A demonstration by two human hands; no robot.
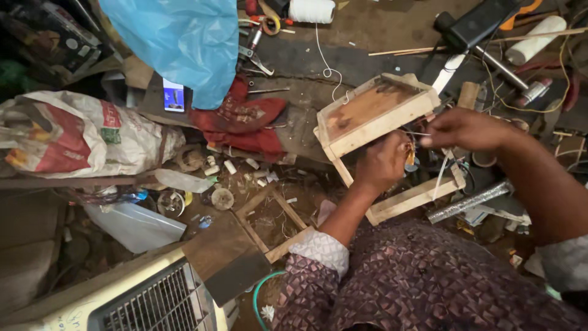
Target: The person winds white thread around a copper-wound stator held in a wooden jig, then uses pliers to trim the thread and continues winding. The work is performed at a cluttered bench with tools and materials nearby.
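Note:
A small wooden frame box (373,113) with a brown top panel stands tilted in front of me. My left hand (383,162) is curled against its underside, gripping the frame by a leg and a small orange piece. My right hand (465,127) is just right of the box, fingers pinched on a thin white string or wire that runs toward the left hand. A pale wooden slat (410,199) of the same frame lies below both hands.
A white thread spool (312,10) sits at the top, its thread trailing to the box. Red cloth (245,122), pliers (254,58), a phone (173,96), a blue plastic bag (184,43), a printed sack (79,135), a foil tube (471,200) and another wooden frame (269,224) crowd the floor.

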